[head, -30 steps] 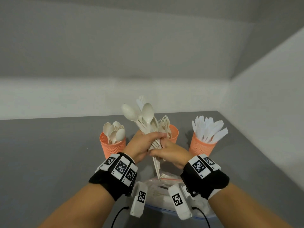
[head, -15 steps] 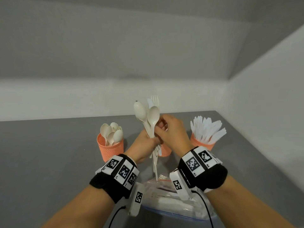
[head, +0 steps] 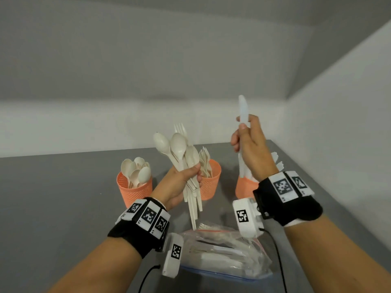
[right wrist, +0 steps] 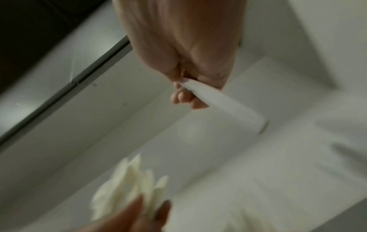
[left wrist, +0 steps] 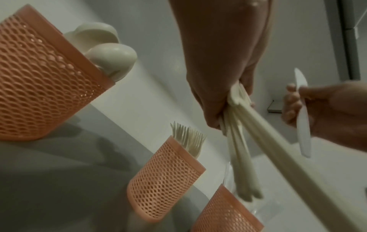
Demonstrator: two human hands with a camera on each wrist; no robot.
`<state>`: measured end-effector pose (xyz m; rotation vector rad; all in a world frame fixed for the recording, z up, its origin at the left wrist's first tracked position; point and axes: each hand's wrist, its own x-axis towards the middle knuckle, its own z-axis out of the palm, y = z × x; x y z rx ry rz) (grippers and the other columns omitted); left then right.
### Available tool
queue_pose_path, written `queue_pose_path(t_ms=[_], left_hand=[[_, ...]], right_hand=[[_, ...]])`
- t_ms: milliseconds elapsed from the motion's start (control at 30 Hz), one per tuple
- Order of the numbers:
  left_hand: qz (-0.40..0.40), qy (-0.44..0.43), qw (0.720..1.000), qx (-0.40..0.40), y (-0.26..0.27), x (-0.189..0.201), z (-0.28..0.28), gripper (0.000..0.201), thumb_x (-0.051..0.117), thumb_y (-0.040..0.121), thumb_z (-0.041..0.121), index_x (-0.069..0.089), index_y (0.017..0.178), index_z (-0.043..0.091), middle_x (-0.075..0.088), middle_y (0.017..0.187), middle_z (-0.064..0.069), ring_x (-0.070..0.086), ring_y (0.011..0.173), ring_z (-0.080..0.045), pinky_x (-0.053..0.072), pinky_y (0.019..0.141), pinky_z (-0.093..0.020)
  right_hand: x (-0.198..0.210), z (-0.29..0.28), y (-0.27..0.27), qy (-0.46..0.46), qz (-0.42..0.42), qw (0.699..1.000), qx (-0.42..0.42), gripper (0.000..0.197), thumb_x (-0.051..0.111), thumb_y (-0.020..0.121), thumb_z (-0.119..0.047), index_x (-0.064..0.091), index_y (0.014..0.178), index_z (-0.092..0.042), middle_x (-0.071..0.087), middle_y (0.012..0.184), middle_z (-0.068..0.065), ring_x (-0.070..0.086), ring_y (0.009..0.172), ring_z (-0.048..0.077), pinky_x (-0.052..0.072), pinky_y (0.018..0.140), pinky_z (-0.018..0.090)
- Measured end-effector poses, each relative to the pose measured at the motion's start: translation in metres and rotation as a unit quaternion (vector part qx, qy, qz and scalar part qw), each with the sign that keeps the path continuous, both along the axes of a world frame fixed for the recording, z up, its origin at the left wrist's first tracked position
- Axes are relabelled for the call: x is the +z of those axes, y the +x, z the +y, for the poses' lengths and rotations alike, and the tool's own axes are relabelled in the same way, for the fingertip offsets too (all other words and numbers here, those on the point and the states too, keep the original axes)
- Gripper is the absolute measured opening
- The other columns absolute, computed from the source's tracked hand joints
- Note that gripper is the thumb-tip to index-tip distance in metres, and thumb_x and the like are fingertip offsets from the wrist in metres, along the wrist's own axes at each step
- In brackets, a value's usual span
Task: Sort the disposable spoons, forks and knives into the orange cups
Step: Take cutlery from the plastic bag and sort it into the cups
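Observation:
My left hand (head: 186, 180) grips a bundle of cream spoons and a fork (head: 179, 149), bowls up, above the table; the left wrist view shows the bundle's handles (left wrist: 244, 141) fanning out below the fist. My right hand (head: 247, 142) holds one white knife (head: 243, 111) upright, raised above the right orange cup (head: 245, 187), which holds knives and is partly hidden by the hand. The left orange cup (head: 135, 191) holds spoons. The middle orange cup (head: 210, 180) holds forks. In the right wrist view the knife (right wrist: 222, 105) is blurred.
A clear zip bag (head: 222, 252) with more cutlery lies on the grey table (head: 53, 208) near its front edge, between my wrists. Pale walls close the back and the right side close to the cups.
My right hand has left the bundle with a white knife and risen up and to the right, over the knife cup. The left hand still holds the remaining bundle, a little lower and left.

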<state>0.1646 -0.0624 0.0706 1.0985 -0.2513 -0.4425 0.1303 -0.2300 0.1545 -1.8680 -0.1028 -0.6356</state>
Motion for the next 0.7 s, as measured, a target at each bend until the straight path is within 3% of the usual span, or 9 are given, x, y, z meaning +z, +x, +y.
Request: queue_pose_path(t_ms=[67, 167, 267, 367, 433, 500, 567, 600, 700], left_hand=[[0.019, -0.037, 0.999, -0.006, -0.001, 0.004, -0.002, 0.008, 0.052, 0.091, 0.01, 0.058, 0.096, 0.007, 0.056, 0.061, 0.0, 0.055, 0.055, -0.011, 0.048, 0.06, -0.024], [0.029, -0.061, 0.997, -0.025, -0.004, 0.008, -0.006, 0.012, 0.052, 0.089, 0.009, 0.059, 0.099, 0.01, 0.058, 0.065, 0.0, 0.057, 0.056, -0.01, 0.048, 0.059, -0.025], [0.014, -0.055, 0.997, -0.045, -0.004, 0.008, -0.009, 0.014, 0.063, 0.083, 0.012, 0.062, 0.096, 0.014, 0.061, 0.068, 0.001, 0.058, 0.059, -0.009, 0.048, 0.057, -0.028], [0.012, -0.061, 0.997, -0.055, -0.002, 0.007, -0.009, 0.017, 0.061, 0.078, 0.009, 0.062, 0.094, 0.014, 0.062, 0.07, 0.001, 0.061, 0.063, -0.009, 0.05, 0.063, -0.028], [0.018, -0.064, 0.996, -0.067, -0.002, 0.007, -0.008, 0.016, 0.06, 0.077, 0.005, 0.066, 0.089, 0.015, 0.062, 0.071, -0.001, 0.062, 0.064, -0.01, 0.052, 0.066, -0.025], [0.018, -0.046, 0.996, -0.072, -0.004, 0.007, -0.008, 0.014, 0.062, 0.078, 0.003, 0.07, 0.083, 0.014, 0.063, 0.072, -0.003, 0.063, 0.066, -0.011, 0.053, 0.067, -0.025], [0.021, -0.034, 0.997, -0.065, -0.005, 0.007, -0.007, 0.012, 0.063, 0.08, 0.002, 0.067, 0.086, 0.011, 0.064, 0.072, -0.004, 0.064, 0.066, -0.011, 0.054, 0.066, -0.025], [0.016, -0.024, 0.998, -0.061, -0.006, 0.007, -0.007, 0.01, 0.063, 0.08, 0.003, 0.065, 0.087, 0.009, 0.064, 0.071, -0.004, 0.063, 0.066, -0.011, 0.053, 0.064, -0.025], [-0.035, 0.015, 0.997, -0.071, -0.01, 0.012, -0.009, 0.005, 0.06, 0.082, 0.009, 0.057, 0.078, 0.007, 0.058, 0.065, -0.002, 0.054, 0.059, -0.014, 0.047, 0.059, -0.025]], right_hand=[[-0.007, -0.023, 0.003, -0.031, 0.001, 0.998, -0.048, 0.015, 0.032, 0.1, -0.018, 0.045, 0.106, -0.017, 0.061, 0.081, 0.001, 0.053, 0.076, 0.005, 0.042, 0.073, 0.016], [-0.029, -0.054, 0.012, -0.11, 0.015, 0.981, -0.157, 0.019, 0.045, 0.096, -0.019, 0.058, 0.097, -0.005, 0.058, 0.097, 0.008, 0.053, 0.091, 0.023, 0.035, 0.074, 0.022], [-0.055, -0.068, 0.017, -0.112, 0.027, 0.968, -0.222, 0.016, 0.05, 0.092, -0.009, 0.058, 0.089, 0.005, 0.059, 0.087, 0.018, 0.055, 0.085, 0.035, 0.04, 0.072, 0.031], [-0.079, -0.073, 0.016, -0.136, 0.116, 0.957, -0.228, 0.016, 0.048, 0.09, -0.003, 0.054, 0.079, 0.007, 0.055, 0.072, 0.016, 0.05, 0.071, 0.03, 0.036, 0.064, 0.031], [-0.091, -0.074, 0.015, -0.195, 0.205, 0.937, -0.203, 0.027, 0.046, 0.09, -0.002, 0.045, 0.063, 0.0, 0.045, 0.062, 0.009, 0.046, 0.068, 0.026, 0.031, 0.063, 0.028], [-0.094, -0.074, 0.014, -0.256, 0.269, 0.911, -0.179, 0.034, 0.041, 0.09, 0.001, 0.041, 0.057, -0.007, 0.044, 0.068, 0.008, 0.047, 0.076, 0.028, 0.031, 0.066, 0.031], [-0.088, -0.069, 0.013, -0.262, 0.263, 0.91, -0.187, 0.021, 0.039, 0.087, 0.007, 0.059, 0.086, 0.001, 0.051, 0.098, 0.019, 0.049, 0.097, 0.036, 0.038, 0.081, 0.035], [-0.083, -0.065, 0.013, -0.239, 0.221, 0.923, -0.207, 0.027, 0.039, 0.085, 0.008, 0.057, 0.105, 0.005, 0.049, 0.111, 0.023, 0.049, 0.105, 0.038, 0.04, 0.09, 0.037], [-0.054, -0.041, 0.008, -0.179, 0.033, 0.961, -0.207, 0.029, 0.049, 0.084, 0.002, 0.058, 0.111, -0.001, 0.051, 0.112, 0.019, 0.055, 0.101, 0.032, 0.044, 0.09, 0.036]])
